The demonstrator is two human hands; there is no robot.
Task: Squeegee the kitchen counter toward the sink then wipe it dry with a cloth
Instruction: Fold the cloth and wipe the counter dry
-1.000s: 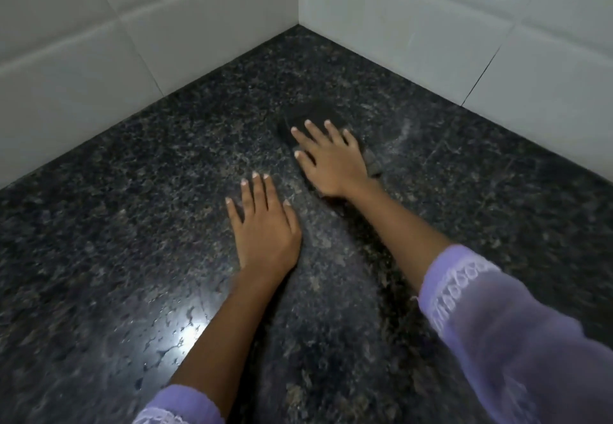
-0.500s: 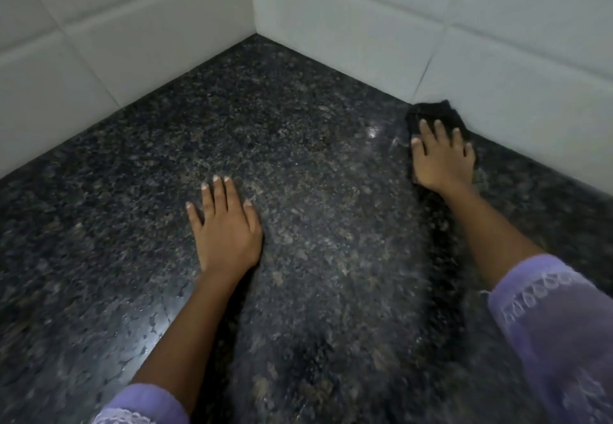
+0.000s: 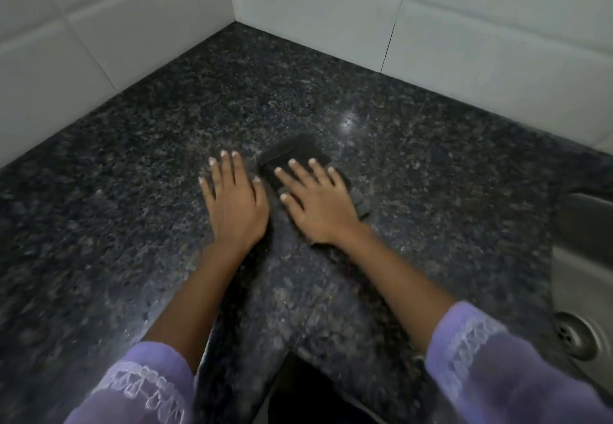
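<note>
A dark folded cloth [image 3: 293, 153] lies on the black speckled granite counter [image 3: 132, 165], near the middle. My right hand [image 3: 315, 201] presses flat on the cloth with straight, spread fingers; the cloth's far end and right edge stick out from under it. Just to the left, my left hand [image 3: 234, 200] rests flat on the bare counter, fingers straight, almost touching the cloth. The steel sink [image 3: 583, 277] with its round drain shows at the right edge. No squeegee is in view.
White tiled walls [image 3: 331, 19] meet in a corner at the back of the counter. The counter's front edge lies between my forearms, with a dark gap [image 3: 308, 397] below it. A bright light reflection sits on the stone beyond the cloth.
My right hand has slid the cloth from beside the right wall back toward the middle, next to my left hand. The view has shifted, bringing the sink into sight at right.
</note>
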